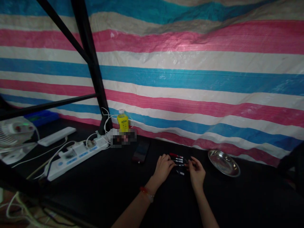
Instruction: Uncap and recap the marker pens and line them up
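Note:
Several pens lie side by side on the black table, among them a red pen at the back. My left hand is at their left end, its fingers bent together on a dark pen. At the right end of that same pen is my right hand, thumb and forefinger pinched at its tip, the other fingers curled. Nearer to me, a short piece with a clear end lies between the hands, touched by neither.
A round metal dish sits right of my right hand. Left of my hands are a phone, a yellow bottle, a white power strip with cables, and a fan. A black metal frame rises at the left before striped sheeting.

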Demonstrator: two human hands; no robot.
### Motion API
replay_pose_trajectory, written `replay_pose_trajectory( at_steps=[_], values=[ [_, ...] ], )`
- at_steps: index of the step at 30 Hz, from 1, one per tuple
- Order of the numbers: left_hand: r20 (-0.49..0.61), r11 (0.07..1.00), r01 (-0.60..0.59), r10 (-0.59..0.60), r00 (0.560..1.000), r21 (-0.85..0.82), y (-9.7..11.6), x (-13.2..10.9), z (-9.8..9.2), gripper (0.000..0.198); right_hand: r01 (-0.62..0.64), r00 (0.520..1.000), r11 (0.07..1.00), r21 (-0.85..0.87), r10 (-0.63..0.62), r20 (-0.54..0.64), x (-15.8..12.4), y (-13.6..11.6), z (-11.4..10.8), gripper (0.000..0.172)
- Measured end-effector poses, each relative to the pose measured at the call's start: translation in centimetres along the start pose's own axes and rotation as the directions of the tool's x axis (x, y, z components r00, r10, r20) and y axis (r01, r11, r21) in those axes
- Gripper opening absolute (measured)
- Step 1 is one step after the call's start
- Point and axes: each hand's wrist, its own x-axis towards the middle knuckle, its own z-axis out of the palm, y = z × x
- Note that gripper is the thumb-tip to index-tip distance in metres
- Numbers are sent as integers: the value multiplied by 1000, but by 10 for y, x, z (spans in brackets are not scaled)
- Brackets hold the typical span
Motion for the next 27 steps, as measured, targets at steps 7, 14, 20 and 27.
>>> replay_pose_trajectory(
  at_steps=[7,14,20,27],
  values=[
    [-117,999,-36,35,992,-9,9,1,-7,20,15,1000,1000,25,-15,-4,-3,-4,1,52],
    [-194,990,-94,72,978,-106,10,-2,-7,20,25,1000,991,132,-23,-16,-6,-7,6,50],
    [-207,982,-97,62,976,-162,8,-3,0,22,10,1000,985,173,-6,-21,-3,-8,5,50],
    [-243,965,-168,117,963,-200,4,-1,6,21,-70,997,965,251,74,-6,0,-5,2,52]
  ],
)
